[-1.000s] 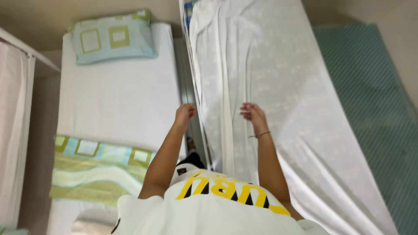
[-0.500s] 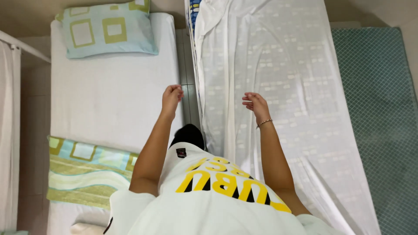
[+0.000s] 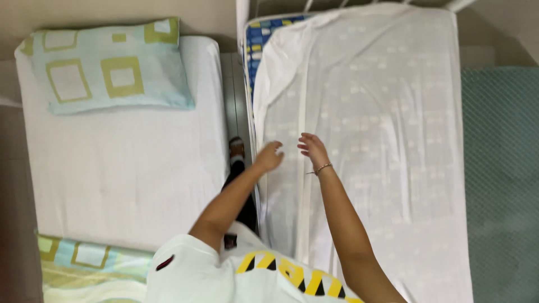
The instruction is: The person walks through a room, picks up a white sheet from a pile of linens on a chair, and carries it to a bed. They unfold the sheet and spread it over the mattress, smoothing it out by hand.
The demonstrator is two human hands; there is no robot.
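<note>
View from above, looking down at two beds side by side. In the centre of the frame, the person's left hand (image 3: 270,156) is curled closed at the left edge of a white sheet (image 3: 370,140) that covers the bed on the right; it seems to pinch the fabric there, though the fingertips are hidden and the hold cannot be confirmed. Just beside it, the right hand (image 3: 312,148), with a thin bracelet (image 3: 321,168) at the wrist, hovers over the sheet with fingers spread and loose, gripping nothing.

The sheet fills the centre right of the frame, creased lengthwise, its lower end cut off by the bottom edge. At the upper centre a strip of blue patterned mattress (image 3: 254,45) peeks out from under it. A green mat (image 3: 499,168) runs down the far right, partly cut off.

On the left lies a second bed with a white cover (image 3: 123,168), a pale blue pillow with yellow squares (image 3: 106,64) at upper left, and a folded patterned blanket (image 3: 84,266) at lower left, cropped. One foot (image 3: 237,148) shows in the narrow gap between the beds. The person's white shirt (image 3: 224,275) blocks the bottom centre.
</note>
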